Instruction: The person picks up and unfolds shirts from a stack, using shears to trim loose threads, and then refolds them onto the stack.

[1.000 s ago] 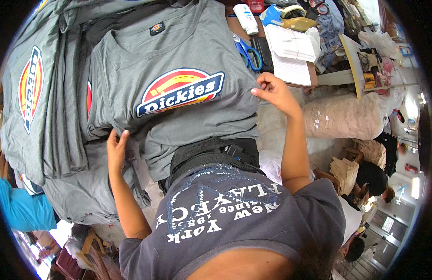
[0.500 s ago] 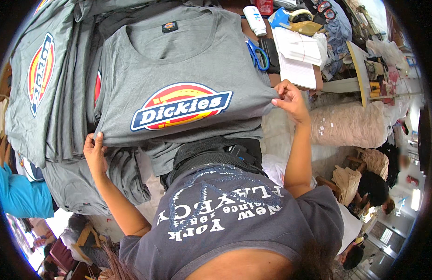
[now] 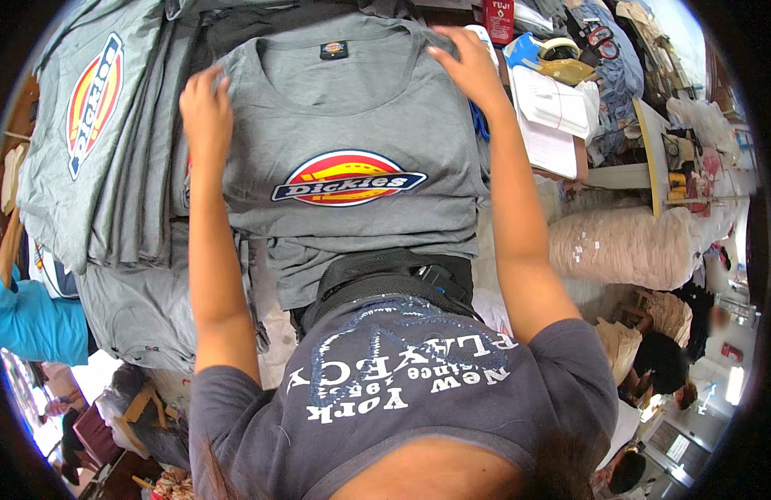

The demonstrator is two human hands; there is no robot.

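We see a grey T-shirt (image 3: 352, 108) lying face up on top of a pile of grey shirts (image 3: 144, 208), its neck pointing away from us and a red, yellow and blue oval badge across the chest. Our two hands are well apart, one at each shoulder of the shirt. The left hand (image 3: 204, 108) presses on the left shoulder edge with fingers curled over the cloth; we cannot tell whether it pinches the fabric or only rests on it. The right hand (image 3: 467, 62) lies on the right shoulder near the collar, fingers spread and flat; its grip is also hard to make out.

The lower hem of the shirt is hidden behind a black belt pouch (image 3: 385, 279) at our waist. The table under the pile is covered entirely by cloth, so we cannot see it. To the left another grey shirt with the same badge (image 3: 89, 104) lies turned sideways, partly cut off by the dark rim. To the right, papers (image 3: 552, 125), a tape roll (image 3: 560, 50) and blue scissors (image 3: 479, 121), mostly hidden by our right forearm, lie just beside the pile.
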